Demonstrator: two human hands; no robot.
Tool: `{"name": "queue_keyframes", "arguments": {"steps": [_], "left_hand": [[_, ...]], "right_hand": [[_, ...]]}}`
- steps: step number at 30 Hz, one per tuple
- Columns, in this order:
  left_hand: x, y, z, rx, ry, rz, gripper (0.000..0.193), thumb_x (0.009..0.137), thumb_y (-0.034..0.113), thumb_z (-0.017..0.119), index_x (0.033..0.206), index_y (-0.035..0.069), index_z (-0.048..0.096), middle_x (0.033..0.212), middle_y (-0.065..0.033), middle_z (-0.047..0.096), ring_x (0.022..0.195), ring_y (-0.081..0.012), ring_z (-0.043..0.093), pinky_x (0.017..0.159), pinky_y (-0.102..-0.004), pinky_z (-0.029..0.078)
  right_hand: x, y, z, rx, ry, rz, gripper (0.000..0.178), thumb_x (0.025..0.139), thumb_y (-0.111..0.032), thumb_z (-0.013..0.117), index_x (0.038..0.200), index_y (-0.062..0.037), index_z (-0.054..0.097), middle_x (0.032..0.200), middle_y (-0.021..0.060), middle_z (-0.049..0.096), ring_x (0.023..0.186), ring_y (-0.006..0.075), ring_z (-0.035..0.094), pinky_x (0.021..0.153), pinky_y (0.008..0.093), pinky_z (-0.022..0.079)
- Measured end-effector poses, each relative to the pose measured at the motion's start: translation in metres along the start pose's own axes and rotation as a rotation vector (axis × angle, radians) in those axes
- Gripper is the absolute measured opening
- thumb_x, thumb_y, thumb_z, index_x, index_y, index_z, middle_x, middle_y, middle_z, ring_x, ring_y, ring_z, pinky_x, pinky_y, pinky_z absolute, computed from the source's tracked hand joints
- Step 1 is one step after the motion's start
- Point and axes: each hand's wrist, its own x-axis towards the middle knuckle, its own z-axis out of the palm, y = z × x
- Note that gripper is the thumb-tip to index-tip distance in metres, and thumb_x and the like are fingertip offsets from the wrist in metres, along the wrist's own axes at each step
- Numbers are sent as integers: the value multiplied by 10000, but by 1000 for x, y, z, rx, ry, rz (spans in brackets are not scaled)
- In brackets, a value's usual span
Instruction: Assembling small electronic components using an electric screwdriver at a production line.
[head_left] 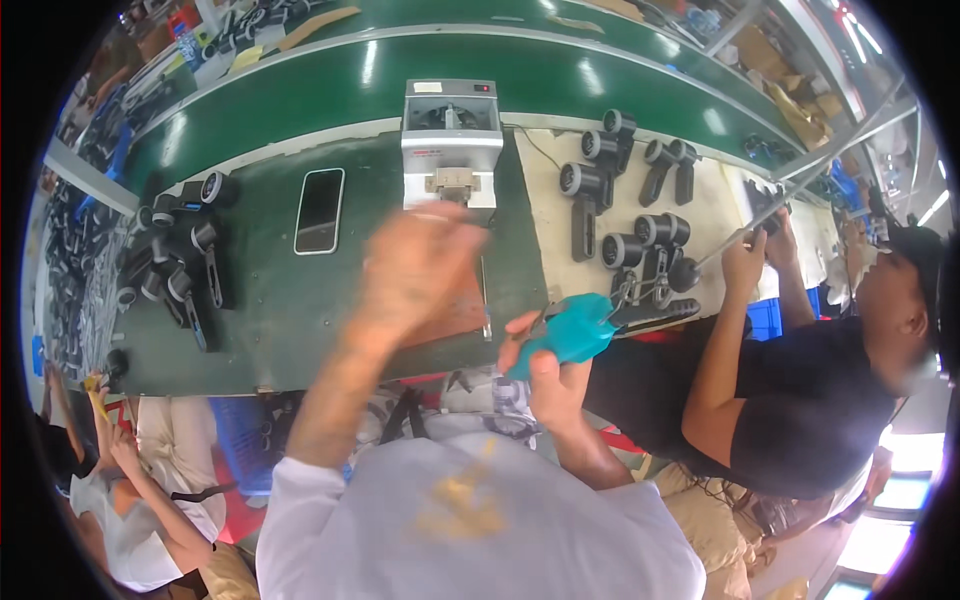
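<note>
My right hand (552,375) is wrapped round a teal electric screwdriver (570,335) just over the front edge of the bench. Motion smears my left hand (425,260), which is raised in front of a small grey-white screw feeder (452,135). Its fingers are too blurred to show whether they hold anything. A brown-red pad (450,312) lies on the dark green mat below that hand, partly covered by it.
A phone (320,210) lies left of the feeder. Several black handheld parts with round ends (185,260) are heaped at the left; more black parts (585,205) stand on the pale sheet at the right. A co-worker in black (800,400) handles something close on my right.
</note>
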Motion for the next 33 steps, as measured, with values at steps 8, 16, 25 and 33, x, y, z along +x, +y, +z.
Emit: {"name": "queue_keyframes", "arguments": {"steps": [8,16,25,33], "left_hand": [[25,96,185,157,-720,120,396,914,435,660,922,48,748,906,-136,740,927,-294,723,810,-440,540],[-8,68,194,11,-421,260,287,831,266,698,981,21,700,1053,-168,691,1020,-304,669,803,-415,546],[-41,-11,14,-28,-238,115,259,846,215,734,1025,47,651,1055,-126,645,1005,-324,628,887,-422,517],[-36,-45,-7,166,-451,-20,403,974,390,611,1216,71,658,1306,-124,602,1289,-321,492,1107,-475,389]], "right_hand": [[-53,-13,-24,-30,53,41,599,973,-492,653,1188,60,560,840,135,659,734,220,652,620,329,504],[-52,-22,-30,-10,168,32,753,929,-650,621,1126,67,500,711,105,522,599,212,537,532,352,455],[18,-19,-11,276,67,21,728,917,-683,606,1171,-4,537,713,75,515,624,187,506,572,334,407],[150,0,52,67,96,-354,674,935,-653,605,1105,-1,572,707,56,550,632,184,559,579,314,455]]}}
